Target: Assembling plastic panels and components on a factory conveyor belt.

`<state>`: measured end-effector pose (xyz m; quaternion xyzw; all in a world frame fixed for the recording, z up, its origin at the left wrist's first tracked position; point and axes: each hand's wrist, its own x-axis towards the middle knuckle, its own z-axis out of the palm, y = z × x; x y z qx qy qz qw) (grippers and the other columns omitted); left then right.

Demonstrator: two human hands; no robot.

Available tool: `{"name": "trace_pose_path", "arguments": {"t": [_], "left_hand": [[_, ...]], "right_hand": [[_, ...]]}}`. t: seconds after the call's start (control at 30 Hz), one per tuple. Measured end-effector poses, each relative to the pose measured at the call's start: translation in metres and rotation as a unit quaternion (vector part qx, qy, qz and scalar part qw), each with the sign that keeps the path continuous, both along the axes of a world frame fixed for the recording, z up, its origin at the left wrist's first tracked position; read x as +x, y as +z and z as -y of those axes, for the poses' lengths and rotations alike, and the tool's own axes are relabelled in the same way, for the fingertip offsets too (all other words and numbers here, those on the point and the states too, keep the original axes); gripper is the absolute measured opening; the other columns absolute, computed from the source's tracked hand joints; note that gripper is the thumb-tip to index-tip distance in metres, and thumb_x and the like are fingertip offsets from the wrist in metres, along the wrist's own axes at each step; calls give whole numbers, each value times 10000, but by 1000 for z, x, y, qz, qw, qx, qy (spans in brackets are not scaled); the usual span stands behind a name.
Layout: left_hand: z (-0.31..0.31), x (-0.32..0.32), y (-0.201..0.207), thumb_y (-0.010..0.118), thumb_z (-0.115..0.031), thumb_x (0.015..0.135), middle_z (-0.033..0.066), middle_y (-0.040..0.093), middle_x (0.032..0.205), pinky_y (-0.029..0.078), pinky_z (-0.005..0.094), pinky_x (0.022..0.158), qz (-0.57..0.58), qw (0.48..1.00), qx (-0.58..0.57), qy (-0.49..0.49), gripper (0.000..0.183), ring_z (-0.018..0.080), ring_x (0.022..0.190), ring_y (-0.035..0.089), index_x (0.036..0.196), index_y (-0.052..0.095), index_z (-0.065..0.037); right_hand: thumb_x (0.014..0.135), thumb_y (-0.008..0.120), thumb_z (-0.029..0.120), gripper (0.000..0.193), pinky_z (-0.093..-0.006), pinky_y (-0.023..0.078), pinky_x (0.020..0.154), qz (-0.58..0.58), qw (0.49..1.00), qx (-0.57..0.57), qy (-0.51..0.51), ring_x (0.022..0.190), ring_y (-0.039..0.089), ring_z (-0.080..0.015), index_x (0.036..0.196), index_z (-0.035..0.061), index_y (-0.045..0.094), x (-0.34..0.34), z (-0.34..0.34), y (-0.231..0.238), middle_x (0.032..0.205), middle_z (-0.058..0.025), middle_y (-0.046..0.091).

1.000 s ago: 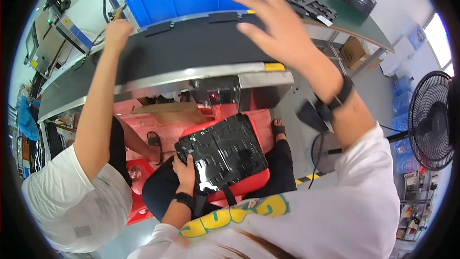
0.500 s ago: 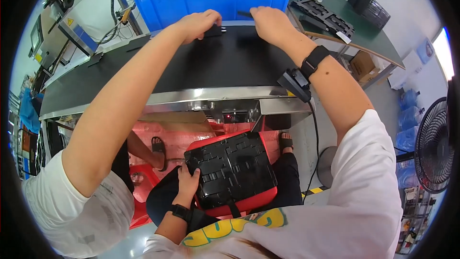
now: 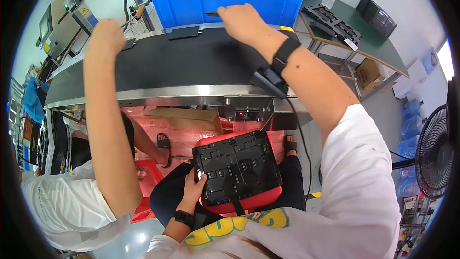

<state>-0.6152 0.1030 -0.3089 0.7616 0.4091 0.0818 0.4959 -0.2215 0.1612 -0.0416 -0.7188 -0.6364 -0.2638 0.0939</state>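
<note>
My left hand (image 3: 194,187) grips the left edge of a black moulded plastic tray (image 3: 239,170), thumb on top and fingers underneath. The tray lies across my lap on a red base (image 3: 247,205). Out over the far edge of the black conveyor belt (image 3: 191,62), my right hand (image 3: 242,21) is closed on a thin dark flat piece (image 3: 212,14), which juts out to the left. Most of that piece is hidden by my fingers. A flat black part (image 3: 185,33) with small pins lies on the belt to its lower left.
A co-worker's hand (image 3: 106,36) hovers over the belt's left end, near another black part (image 3: 129,44). Behind the belt stands a blue crate (image 3: 230,0). A green table (image 3: 378,48) bears black trays at right. A fan (image 3: 433,151) stands far right.
My right hand has moved left over the belt with the dark piece. The co-worker's hand has let go of a black part, which now lies on the belt, and swung left.
</note>
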Motion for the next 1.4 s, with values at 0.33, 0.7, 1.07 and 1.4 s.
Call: {"name": "trace_pose_path", "arguments": {"t": [0.33, 0.7, 1.07, 1.4], "left_hand": [[15, -9, -27, 619, -225, 782, 235, 515, 1069, 385, 404, 905, 38, 997, 49, 40, 527, 361, 1025, 478, 1227, 446, -3], [10, 0, -26, 613, -220, 787, 255, 480, 1096, 384, 398, 913, 32, 996, 55, 66, 533, 388, 1046, 467, 1212, 426, 43], [15, -3, -32, 614, -267, 795, 273, 461, 1116, 389, 418, 900, 5, 994, 90, 60, 568, 420, 1047, 457, 1209, 414, 67], [25, -1, -19, 606, -245, 800, 260, 383, 1236, 353, 441, 944, -8, 986, 158, 57, 547, 384, 1149, 397, 1241, 413, 15]], "right_hand": [[802, 491, 111, 275, -431, 475, 793, -36, 971, -216, -95, 969, 606, -286, 1025, 74, 647, -34, -63, -22, 1027, -139, 633], [666, 635, 290, 361, -412, 483, 692, -50, 989, -127, -53, 755, 614, -357, 815, -39, 645, 5, -13, 3, 801, -219, 635], [667, 684, 240, 464, -371, 447, 776, -309, 898, -216, 225, 877, 542, -301, 1027, -28, 564, -191, 123, -101, 907, -164, 539], [682, 668, 193, 507, -377, 368, 836, -222, 961, -151, 69, 994, 503, -261, 1126, 5, 509, -191, 171, -228, 1021, -111, 534]]}}
